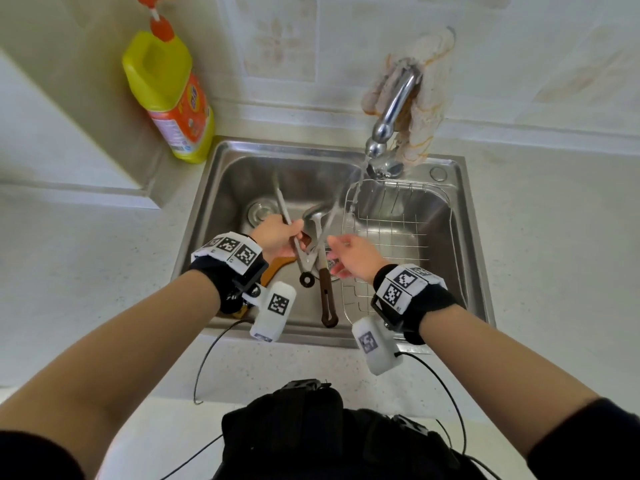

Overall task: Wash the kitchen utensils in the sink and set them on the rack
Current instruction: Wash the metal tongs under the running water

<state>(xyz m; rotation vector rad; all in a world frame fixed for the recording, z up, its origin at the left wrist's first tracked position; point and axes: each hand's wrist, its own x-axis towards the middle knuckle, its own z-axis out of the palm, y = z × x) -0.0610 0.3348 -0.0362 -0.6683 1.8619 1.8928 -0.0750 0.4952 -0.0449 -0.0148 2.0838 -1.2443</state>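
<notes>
The stainless-steel sink basin (221, 161) is taken as reference. Above its back rim a curved chrome tap (394, 98) is running, and the stream falls at the basin's centre. The left hand (277, 237) grips a pair of long steel kitchen tongs (282, 206) over the basin's middle, fingers curled round one arm, the tips splayed toward the stream. The right hand (353, 258) sits just beside the tongs, fingers loosely spread and gripping nothing that shows. A steel ladle (313, 211) and a brown wooden-handled utensil (327, 299) lie on the basin floor. A wire draining rack (398, 223) fills the basin's right half and appears to hold nothing. In the inspector's judgement the tongs are light and stiff but springy and slippery when wet. They are best held with both arms pinched together near the hinge, and laid flat across the rack wires.
</notes>
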